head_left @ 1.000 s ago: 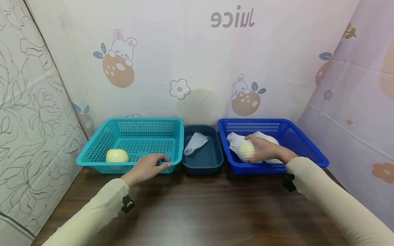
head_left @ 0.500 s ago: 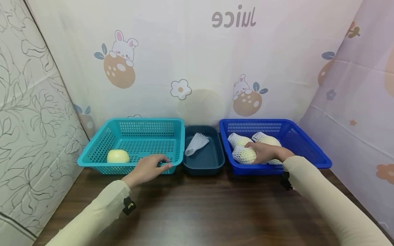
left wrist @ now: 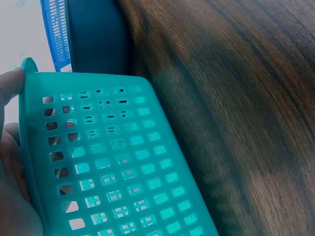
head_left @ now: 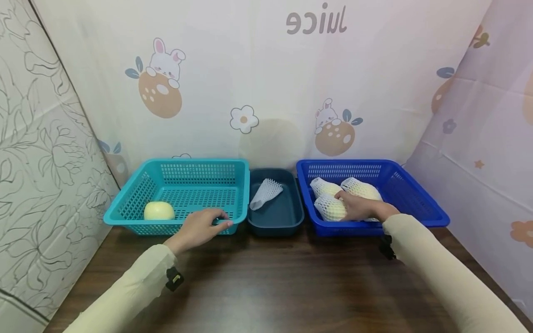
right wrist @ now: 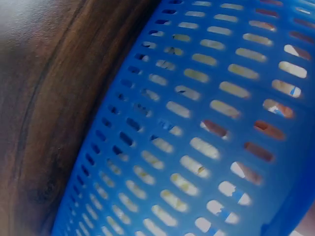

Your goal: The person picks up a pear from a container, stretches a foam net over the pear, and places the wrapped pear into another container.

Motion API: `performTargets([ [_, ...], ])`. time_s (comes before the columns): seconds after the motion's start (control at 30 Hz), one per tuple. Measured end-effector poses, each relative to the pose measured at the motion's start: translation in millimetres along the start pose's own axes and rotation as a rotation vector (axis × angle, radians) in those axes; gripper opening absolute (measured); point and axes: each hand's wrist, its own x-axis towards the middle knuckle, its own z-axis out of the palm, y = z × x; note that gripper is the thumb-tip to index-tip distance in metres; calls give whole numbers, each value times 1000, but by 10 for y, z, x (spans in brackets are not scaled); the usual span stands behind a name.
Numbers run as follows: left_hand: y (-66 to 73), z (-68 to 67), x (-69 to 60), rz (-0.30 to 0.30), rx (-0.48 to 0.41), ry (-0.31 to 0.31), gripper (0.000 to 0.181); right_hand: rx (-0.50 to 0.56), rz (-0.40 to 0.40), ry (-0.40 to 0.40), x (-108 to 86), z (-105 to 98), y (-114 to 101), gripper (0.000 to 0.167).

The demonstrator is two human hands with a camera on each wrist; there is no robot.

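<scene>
In the head view my left hand (head_left: 200, 230) grips the front rim of the teal basket (head_left: 200, 162) near its right corner, thumb outside and fingers inside. A pale yellow round fruit (head_left: 159, 211), without a net, lies at that basket's front left. My right hand (head_left: 361, 206) reaches into the blue basket (head_left: 345, 163) and holds a yellow fruit in a white foam net (head_left: 330, 208) at the front left. Its thumb lies on top; the other fingers are mostly hidden. Behind it lies another netted fruit (head_left: 324, 187), and a third netted fruit (head_left: 361, 189) sits beyond my hand.
Between the baskets stands a dark blue-grey tub (head_left: 283, 217) with a loose white foam net (head_left: 266, 193) inside. All three containers stand on a dark wooden table (head_left: 266, 282). A printed cloth (head_left: 275, 83) hangs close behind them.
My right hand has brought the netted fruit down and toward the front of the blue basket, uncovering the one behind it. The left hand keeps its grip on the teal rim.
</scene>
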Motion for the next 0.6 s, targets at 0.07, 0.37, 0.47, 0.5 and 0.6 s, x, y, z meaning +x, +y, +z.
performTargets([
  [0.07, 6, 0, -3, -2, -1, -1, 34, 9, -11, -1, -28, 1, 7, 69],
  [0.37, 12, 0, 2, 1, 10, 3, 35, 27, -4, -10, -141, -55, -70, 68],
  [0.47, 1, 6, -1, 9, 12, 7, 36, 17, 0, 3, -163, -77, -93, 65],
  [0.5, -1, 8, -3, 7, 11, 7, 36, 5, -6, 14, -172, -86, -101, 63],
  [0.6, -8, 12, -8, 15, 4, 8, 36, -15, -27, 60, -200, -111, -124, 58],
])
